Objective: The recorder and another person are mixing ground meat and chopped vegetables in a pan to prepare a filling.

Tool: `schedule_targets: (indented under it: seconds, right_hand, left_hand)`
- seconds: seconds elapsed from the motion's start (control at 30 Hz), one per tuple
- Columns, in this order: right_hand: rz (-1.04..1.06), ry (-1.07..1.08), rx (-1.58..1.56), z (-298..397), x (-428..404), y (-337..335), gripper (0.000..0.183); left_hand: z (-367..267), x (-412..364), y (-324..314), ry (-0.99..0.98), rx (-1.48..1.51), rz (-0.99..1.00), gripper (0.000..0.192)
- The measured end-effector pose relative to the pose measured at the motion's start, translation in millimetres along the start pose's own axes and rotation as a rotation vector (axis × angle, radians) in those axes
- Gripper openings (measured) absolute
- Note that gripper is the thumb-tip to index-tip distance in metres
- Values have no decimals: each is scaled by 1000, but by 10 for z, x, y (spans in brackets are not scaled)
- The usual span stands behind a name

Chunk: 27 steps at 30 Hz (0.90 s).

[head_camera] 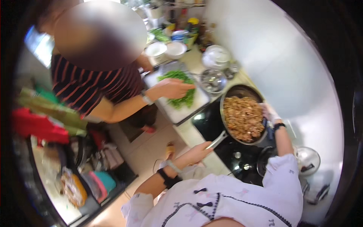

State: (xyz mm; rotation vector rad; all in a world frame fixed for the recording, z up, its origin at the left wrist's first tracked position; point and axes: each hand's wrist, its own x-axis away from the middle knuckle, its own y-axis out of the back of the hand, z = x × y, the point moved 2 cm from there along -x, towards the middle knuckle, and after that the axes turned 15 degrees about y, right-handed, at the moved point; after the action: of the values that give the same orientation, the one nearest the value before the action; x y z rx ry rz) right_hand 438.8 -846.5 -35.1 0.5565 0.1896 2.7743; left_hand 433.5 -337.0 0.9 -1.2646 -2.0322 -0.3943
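My left hand (pixel 202 152) is closed around the metal handle (pixel 217 140) of a frying pan. The pan (pixel 241 90) sits over a black glass cooktop (pixel 208 120) and holds a heap of browned food, perhaps fried rice or minced meat (pixel 244 117). On the pan's far right side, my right hand (pixel 268 112) grips the rim; the pan partly hides its fingers. Left of the pan, chopped green vegetables (pixel 180 100) lie on a white cutting board (pixel 202 98).
A co-worker in a striped top stands left, one hand (pixel 175 88) over the greens. Behind the board are white bowls (pixel 175 50), bottles, a metal bowl (pixel 213 81) and a lidded pot (pixel 216 56). A glass lid (pixel 307 161) leans at the wall by my right elbow.
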Motion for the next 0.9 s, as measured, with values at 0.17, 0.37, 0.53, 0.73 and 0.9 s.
schedule_targets:
  seconds: [0.17, 0.37, 0.53, 0.73, 0.9]
  right_hand:
    - [7, 166, -407, -404, 26, -318, 69]
    - [464, 73, 455, 772, 388, -1638, 60]
    - [573, 503, 1010, 646, 931, -1805, 52]
    - [439, 276, 1311, 50, 418, -1637, 35]
    - [616, 31, 1297, 629, 53, -1597, 35]
  left_hand:
    - [65, -25, 3, -4, 16, -40, 43]
    - [-11, 42, 19, 35, 49, -2, 36]
    - [-54, 57, -1, 55, 51, 22, 36]
    - [-107, 26, -7, 47, 2, 8, 37]
    - [39, 25, 45, 27, 39, 9, 35]
